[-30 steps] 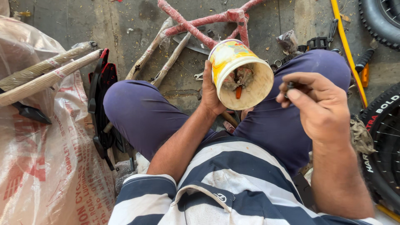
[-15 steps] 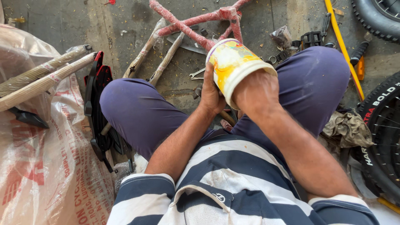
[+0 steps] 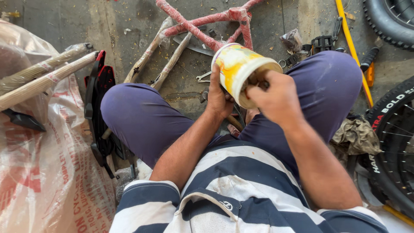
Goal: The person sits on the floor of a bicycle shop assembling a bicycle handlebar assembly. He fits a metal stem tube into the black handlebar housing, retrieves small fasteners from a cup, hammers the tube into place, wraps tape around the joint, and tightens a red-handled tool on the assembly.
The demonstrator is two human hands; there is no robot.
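Far left: a clear plastic sack (image 3: pixel 39 181) with red print, slumped on the concrete floor (image 3: pixel 73 21), with two paper-wrapped tubes (image 3: pixel 43 73) lying across its top. Just right of it, a black and red plastic part (image 3: pixel 97 99) standing on edge against the seated person's left knee. Beyond the knees, a red-wrapped bicycle frame (image 3: pixel 202 21) flat on the floor, a small spanner (image 3: pixel 202 77) beside it.

In the middle, above the lap: a round tub (image 3: pixel 235 69), white with yellow and orange print, tipped so its open mouth faces back toward the camera and to the right. Left hand (image 3: pixel 217 101) closed around the tub from below and behind, fingers wrapped on its lower wall, holding it clear of the floor. Right hand (image 3: pixel 276 97) pressed to the mouth of the tub, fingers curled and reaching inside; whether pinching anything, cannot tell. Contents mostly hidden by that hand: only a dark brownish bit showing at the rim.

Further right: a black pedal (image 3: pixel 321 43) and a crumpled plastic wrapper (image 3: pixel 293 41) on the floor past the right knee, a yellow tube (image 3: pixel 351 47) running diagonally, a dirty rag (image 3: pixel 355 136) beside the thigh, and a black spoked tyre (image 3: pixel 394 142) at the edge, another tyre (image 3: pixel 388 21) in the top corner.
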